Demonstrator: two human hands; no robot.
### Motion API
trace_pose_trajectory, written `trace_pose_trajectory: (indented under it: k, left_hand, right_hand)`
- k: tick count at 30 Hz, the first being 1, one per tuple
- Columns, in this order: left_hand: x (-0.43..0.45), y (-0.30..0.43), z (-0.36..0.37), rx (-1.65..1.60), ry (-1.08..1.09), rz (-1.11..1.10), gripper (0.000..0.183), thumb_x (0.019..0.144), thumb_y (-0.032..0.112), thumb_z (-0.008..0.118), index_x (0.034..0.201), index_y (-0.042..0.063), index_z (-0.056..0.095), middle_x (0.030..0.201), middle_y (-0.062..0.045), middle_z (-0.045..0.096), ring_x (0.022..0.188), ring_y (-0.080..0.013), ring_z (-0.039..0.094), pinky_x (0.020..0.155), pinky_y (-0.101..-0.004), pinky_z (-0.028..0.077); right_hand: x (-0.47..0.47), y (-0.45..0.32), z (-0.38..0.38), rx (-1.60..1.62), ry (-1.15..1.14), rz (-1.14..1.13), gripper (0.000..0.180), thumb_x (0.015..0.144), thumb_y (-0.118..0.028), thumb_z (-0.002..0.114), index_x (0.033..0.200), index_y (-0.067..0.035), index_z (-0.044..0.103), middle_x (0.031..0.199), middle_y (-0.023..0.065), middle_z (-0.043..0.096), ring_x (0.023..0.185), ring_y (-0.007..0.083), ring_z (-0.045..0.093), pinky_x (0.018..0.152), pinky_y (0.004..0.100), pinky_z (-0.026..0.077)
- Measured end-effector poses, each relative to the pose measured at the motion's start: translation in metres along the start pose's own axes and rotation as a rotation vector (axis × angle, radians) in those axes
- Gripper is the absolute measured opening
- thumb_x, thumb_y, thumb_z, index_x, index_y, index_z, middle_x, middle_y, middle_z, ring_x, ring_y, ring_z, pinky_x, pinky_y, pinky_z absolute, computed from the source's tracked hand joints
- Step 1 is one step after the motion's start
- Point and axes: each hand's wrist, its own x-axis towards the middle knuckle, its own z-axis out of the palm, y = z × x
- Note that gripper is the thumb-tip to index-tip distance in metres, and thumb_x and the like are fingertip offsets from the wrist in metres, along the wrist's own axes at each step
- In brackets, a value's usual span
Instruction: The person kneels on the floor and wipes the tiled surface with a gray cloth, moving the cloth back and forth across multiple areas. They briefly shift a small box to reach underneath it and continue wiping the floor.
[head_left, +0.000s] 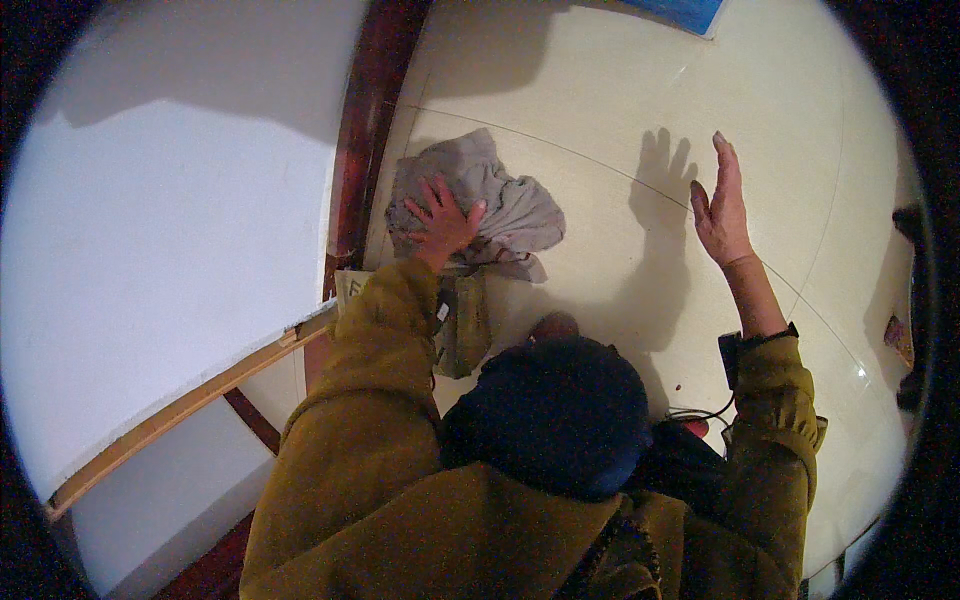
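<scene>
A crumpled grey cloth (525, 214) lies on the pale tiled floor (592, 127), close to a dark red baseboard. My left hand (448, 225) rests on the cloth, palm down with its fingers spread. My right hand (724, 206) is off to the right over the floor, holding nothing, with thumb and fingers apart; its shadow falls to its left. Beside my left forearm stands a box-like object (466, 322), brownish green, partly hidden by my sleeve. A dark device is strapped at my right wrist, with a thin black cable near it.
The dark red baseboard (367, 135) runs along a white wall (187, 210) at left. A wood-edged wall end (187, 416) reaches towards my left sleeve. Part of a blue object (679, 11) shows at the top. My dark-clad knee (562, 412) is bent below my hands.
</scene>
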Motion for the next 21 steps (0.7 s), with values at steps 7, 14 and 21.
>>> trace_pose_trajectory:
  k: [7, 14, 21]
  left_hand:
    - [0.076, -0.003, -0.038, 0.101, 0.07, 0.146, 0.11, 0.081, 0.079, 0.049, 0.157, 0.015, 0.003, 0.163, -0.02, -0.006, 0.141, -0.0618, 0.0, 0.102, -0.0809, 0.013]
    - [0.107, 0.001, -0.081, 0.2, 0.04, 0.272, 0.108, 0.083, 0.075, 0.051, 0.158, 0.016, 0.0, 0.163, -0.02, -0.006, 0.143, -0.0577, -0.003, 0.108, -0.076, 0.01]
    - [0.071, -0.087, -0.009, -0.052, 0.252, 0.206, 0.1, 0.085, 0.072, 0.052, 0.158, 0.025, 0.002, 0.161, -0.026, 0.001, 0.143, -0.0584, -0.002, 0.111, -0.072, 0.009]
  right_hand:
    - [-0.016, 0.002, 0.007, -0.057, -0.088, 0.096, 0.073, 0.092, -0.001, 0.055, 0.154, -0.007, 0.017, 0.159, 0.018, 0.023, 0.146, 0.0354, 0.026, 0.119, 0.0452, 0.025]
    - [-0.005, -0.005, 0.003, 0.036, -0.051, 0.037, 0.072, 0.092, -0.001, 0.055, 0.154, -0.006, 0.017, 0.158, 0.0196, 0.024, 0.146, 0.0371, 0.026, 0.119, 0.0436, 0.026]
    - [0.005, -0.001, 0.003, 0.06, 0.016, 0.017, 0.077, 0.087, 0.005, 0.058, 0.153, -0.007, 0.019, 0.156, 0.0198, 0.025, 0.145, 0.0369, 0.027, 0.119, 0.0426, 0.026]
